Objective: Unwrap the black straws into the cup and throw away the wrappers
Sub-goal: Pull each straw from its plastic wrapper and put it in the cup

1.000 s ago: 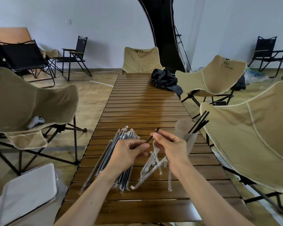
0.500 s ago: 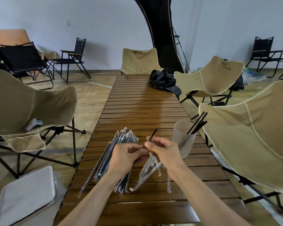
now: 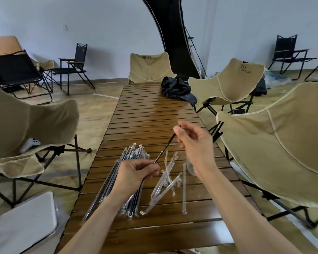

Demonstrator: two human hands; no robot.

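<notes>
Pulling a thin black plastic straw free: my left hand grips its clear wrapper end, my right hand pinches the tip. Beyond my right wrist, the translucent cup awaits it next.

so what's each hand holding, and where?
Right hand pinches the black straw at its far tip; left hand grips its wrapper end.

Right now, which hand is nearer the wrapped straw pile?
Left. The left hand hovers right over the pile; the right hand is raised further right, pulling a straw.
</notes>
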